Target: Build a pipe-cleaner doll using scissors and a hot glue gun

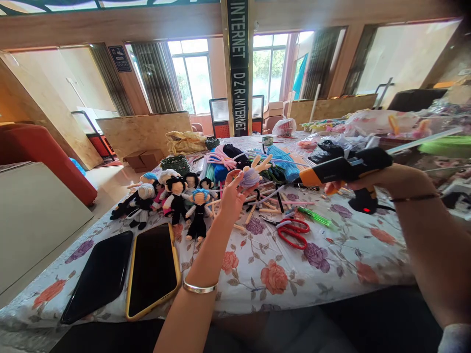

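Note:
My left hand point(232, 196) is closed around a small doll piece point(250, 177), with a lilac ball-shaped part and pale beige stems pointing up to the right. My right hand point(362, 180) grips a black and orange hot glue gun point(331, 171), a red light glowing at the base of its handle. The gun's nozzle points left toward the doll piece, with a gap between them. A glue stick point(423, 141) sticks out of its back. Below lie red-handled scissors point(293, 232) and a green cutter point(314, 216) on the flowered tablecloth point(246, 284).
Several finished dolls point(176, 198) crowd the table's left side. Two phones lie in front of them, one black point(99, 274) and one yellow-cased point(154, 269). Fuzzy stems point(285, 164) in bundles and cut pieces point(272, 206) cover the middle. Plastic bags point(353, 142) stand at the back right.

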Available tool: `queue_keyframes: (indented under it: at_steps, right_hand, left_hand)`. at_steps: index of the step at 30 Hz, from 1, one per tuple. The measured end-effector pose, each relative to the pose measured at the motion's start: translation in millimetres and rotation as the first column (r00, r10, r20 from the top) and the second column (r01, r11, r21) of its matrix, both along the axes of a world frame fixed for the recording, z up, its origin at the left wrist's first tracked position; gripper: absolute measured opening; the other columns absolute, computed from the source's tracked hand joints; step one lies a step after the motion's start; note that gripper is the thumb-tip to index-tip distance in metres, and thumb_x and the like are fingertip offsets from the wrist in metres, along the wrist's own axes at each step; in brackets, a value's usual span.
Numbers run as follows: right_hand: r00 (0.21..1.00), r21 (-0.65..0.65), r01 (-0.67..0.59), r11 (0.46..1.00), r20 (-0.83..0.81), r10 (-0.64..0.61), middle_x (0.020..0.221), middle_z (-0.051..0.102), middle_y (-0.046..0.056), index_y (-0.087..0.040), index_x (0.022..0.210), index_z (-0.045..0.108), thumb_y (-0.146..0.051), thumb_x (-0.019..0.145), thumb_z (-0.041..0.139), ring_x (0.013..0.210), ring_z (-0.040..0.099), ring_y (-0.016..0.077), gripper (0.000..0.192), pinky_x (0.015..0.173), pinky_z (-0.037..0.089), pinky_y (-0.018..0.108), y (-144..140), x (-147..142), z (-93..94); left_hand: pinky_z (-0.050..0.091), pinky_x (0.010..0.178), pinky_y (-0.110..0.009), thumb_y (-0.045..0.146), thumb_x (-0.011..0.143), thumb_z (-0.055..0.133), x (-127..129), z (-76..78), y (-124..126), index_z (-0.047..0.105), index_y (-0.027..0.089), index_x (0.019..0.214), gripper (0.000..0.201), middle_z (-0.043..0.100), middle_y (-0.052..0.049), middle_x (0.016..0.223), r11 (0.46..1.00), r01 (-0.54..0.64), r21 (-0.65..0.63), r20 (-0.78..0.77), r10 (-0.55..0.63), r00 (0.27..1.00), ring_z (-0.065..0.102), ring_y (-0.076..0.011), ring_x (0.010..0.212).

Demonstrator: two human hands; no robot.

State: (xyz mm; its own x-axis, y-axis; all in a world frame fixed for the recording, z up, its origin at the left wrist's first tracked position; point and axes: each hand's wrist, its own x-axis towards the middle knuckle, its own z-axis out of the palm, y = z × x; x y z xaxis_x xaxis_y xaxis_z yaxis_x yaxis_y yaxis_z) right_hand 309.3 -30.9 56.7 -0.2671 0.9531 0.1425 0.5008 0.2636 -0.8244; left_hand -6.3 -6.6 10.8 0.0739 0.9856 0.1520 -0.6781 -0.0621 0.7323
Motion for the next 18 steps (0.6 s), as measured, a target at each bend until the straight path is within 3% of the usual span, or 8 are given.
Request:
queue_keyframes:
  at_steps: [3,6,10,13,18]
  right_hand:
    - [0.976,-0.008,-0.208,0.978,-0.071,0.207,0.085,0.073,0.006,-0.023,0.081,0.075,-0.037,0.061,0.076,0.086,0.067,0.0258,0.025,0.088,0.049,0.042,-3,-10,4.5]
    - [0.967,0.047,-0.227,0.973,-0.104,0.231,0.083,0.072,0.005,-0.023,0.082,0.074,-0.035,0.062,0.076,0.085,0.067,0.0249,0.024,0.086,0.050,0.041,-8,-27,9.2]
    - [0.977,-0.035,-0.005,0.999,-0.211,-0.002,0.079,0.071,0.002,-0.021,0.078,0.073,-0.036,0.056,0.081,0.080,0.066,0.0216,0.028,0.081,0.050,0.036,-14,-51,11.0]
    - [0.967,-0.108,0.145,0.984,-0.194,-0.164,0.078,0.070,0.001,-0.020,0.076,0.073,-0.039,0.053,0.082,0.079,0.064,0.0205,0.031,0.076,0.048,0.034,-14,-62,7.9]
    - [0.978,-0.131,0.126,0.983,-0.152,-0.146,0.075,0.070,-0.001,-0.021,0.070,0.073,-0.040,0.056,0.080,0.078,0.062,0.0182,0.025,0.074,0.045,0.031,-11,-74,3.3]
  left_hand:
    - [0.047,0.096,-0.045,0.020,0.073,0.068,0,-0.5,1,0.061,0.020,0.085,0.014,0.065,-0.003,0.091,1.000,0.011,-0.005,0.006,-0.011,1.000,0.062,-0.0224,0.101]
    - [0.046,0.099,-0.046,0.023,0.075,0.068,0,-1.4,2,0.066,0.020,0.089,0.014,0.066,-0.003,0.095,1.000,0.011,-0.006,-0.010,-0.011,1.000,0.060,-0.0236,0.107]
    - [0.045,0.099,-0.049,0.024,0.075,0.068,0,-2.1,3,0.067,0.018,0.084,0.011,0.068,-0.002,0.092,1.000,0.011,0.022,-0.021,-0.011,1.000,0.061,-0.0244,0.107]
    - [0.045,0.098,-0.049,0.023,0.073,0.070,1,-1.5,2,0.067,0.017,0.083,0.012,0.069,-0.002,0.088,1.000,0.010,0.005,-0.026,-0.009,1.000,0.064,-0.0236,0.100]
    - [0.049,0.093,-0.045,0.027,0.071,0.072,1,-3.1,3,0.068,0.018,0.084,0.016,0.069,0.000,0.084,0.999,0.022,0.034,-0.045,-0.020,0.999,0.067,-0.0178,0.084]
